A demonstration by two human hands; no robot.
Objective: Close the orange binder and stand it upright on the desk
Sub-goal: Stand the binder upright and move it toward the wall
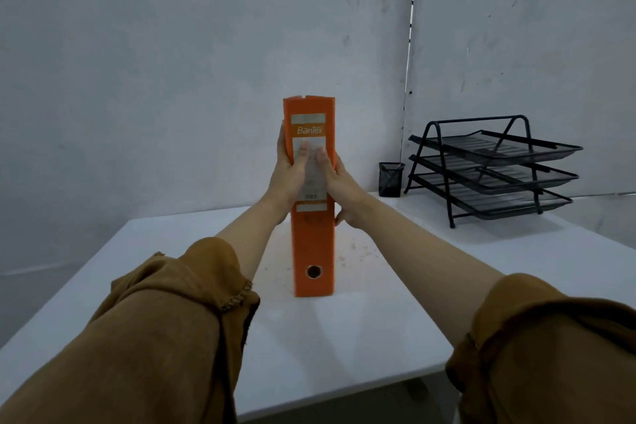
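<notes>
A: Orange binder looks shut already; both covers sit together and only the spine faces the camera, in the centre of the frame

B: And standing?

A: Standing on its short bottom edge on the white desk, as far as I can judge. Its long axis runs straight up the frame, label end at the top, finger hole near the bottom. It may lean a touch away from the viewer, but the wide lens makes that hard to call

B: So the task is nearly finished?

A: I'd say closing is done and the upright placement is all but done. What's left is letting go and seeing that it stays up by itself

B: What are the hands doing?

A: Left hand presses the left cover, right hand the right cover, both on the upper half, thumbs laid across the spine label. Each grip is clamped on the binder, squeezing it between the palms

B: Anything close enough to matter?

A: No. A black mesh pen cup and a three-tier black paper tray sit well apart at the right of the frame, towards the wall. Desk around the binder's foot shows only some small specks

B: Risk?

A: Tall and narrow on its base, so a careless release could tip it sideways
</notes>
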